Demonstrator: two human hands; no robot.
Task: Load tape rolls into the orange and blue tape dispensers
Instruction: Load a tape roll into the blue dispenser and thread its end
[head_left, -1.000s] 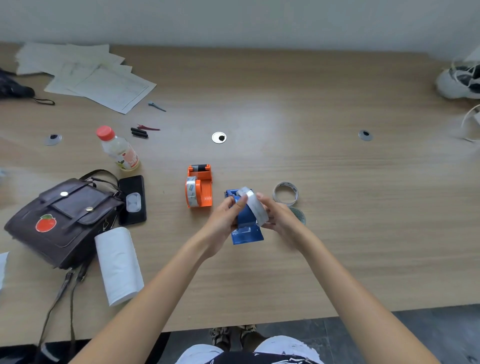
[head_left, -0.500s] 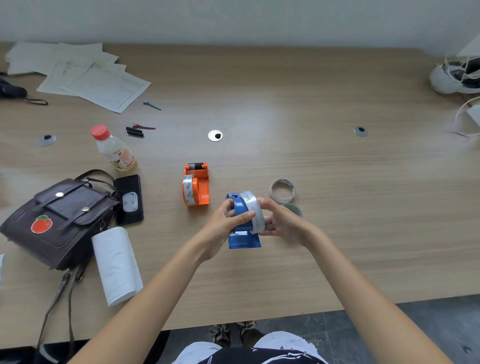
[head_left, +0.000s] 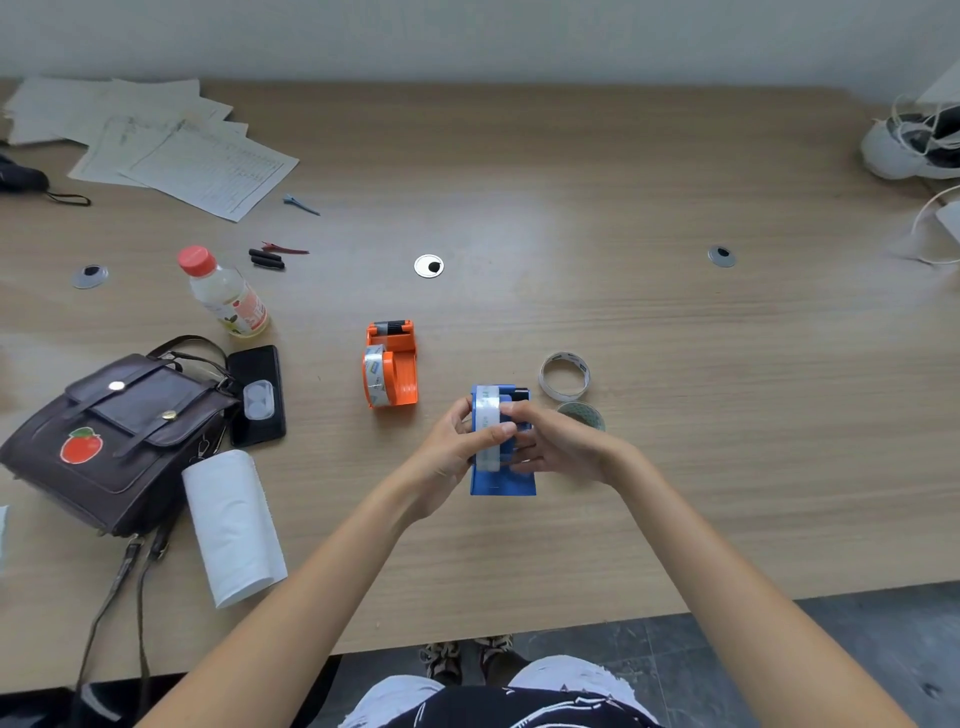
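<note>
The blue tape dispenser (head_left: 503, 482) stands on the table in front of me with a clear tape roll (head_left: 487, 415) set upright in it. My left hand (head_left: 451, 451) grips the roll from the left, thumb across its top. My right hand (head_left: 558, 446) holds the dispenser's right side, fingers against the roll. The orange dispenser (head_left: 392, 364) lies further back to the left with a clear roll (head_left: 375, 375) in it. Two loose rolls lie right of the blue one: a white-edged ring (head_left: 564, 376) and a darker roll (head_left: 584, 414) partly behind my right hand.
A brown bag (head_left: 111, 434), a black phone (head_left: 258, 395), a paper towel roll (head_left: 232, 525) and a drink bottle (head_left: 226, 293) crowd the left. Papers (head_left: 176, 150) lie far left at the back. A white shoe (head_left: 911, 145) sits at the far right corner.
The tape roll, tilted above the blue dispenser before, now sits straight down in it. Both hands have closed in around roll and dispenser.
</note>
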